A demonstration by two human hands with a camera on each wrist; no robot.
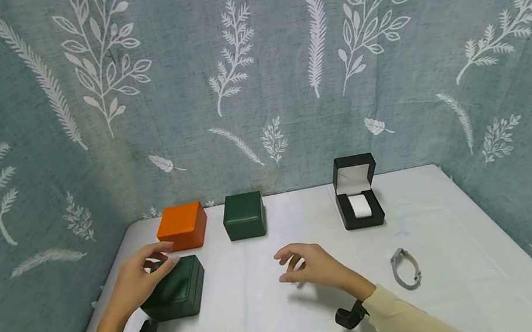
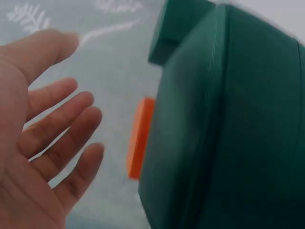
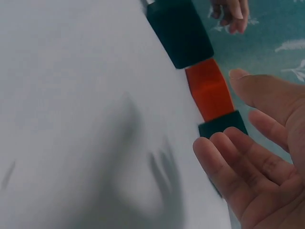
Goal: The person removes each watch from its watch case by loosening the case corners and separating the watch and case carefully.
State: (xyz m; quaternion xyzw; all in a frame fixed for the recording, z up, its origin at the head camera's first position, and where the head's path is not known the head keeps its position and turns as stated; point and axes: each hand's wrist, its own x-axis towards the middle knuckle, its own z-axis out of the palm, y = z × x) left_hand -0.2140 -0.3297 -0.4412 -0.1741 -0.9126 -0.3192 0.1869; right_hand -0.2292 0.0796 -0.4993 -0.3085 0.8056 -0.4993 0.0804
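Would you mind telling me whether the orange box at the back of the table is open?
No, the orange box sits with its lid closed; only the black box on the right stands open in the head view.

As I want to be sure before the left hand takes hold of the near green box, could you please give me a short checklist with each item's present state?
1. Left hand over the near dark green box, fingers relaxed, holding nothing: ok.
2. Box lid closed: ok.
3. Contact between fingers and lid: cannot tell.
4. Right hand free, above bare white table: ok.
5. Orange box stands apart behind the near box: ok.
6. Open black box and grey watch lie far right, out of the way: ok.
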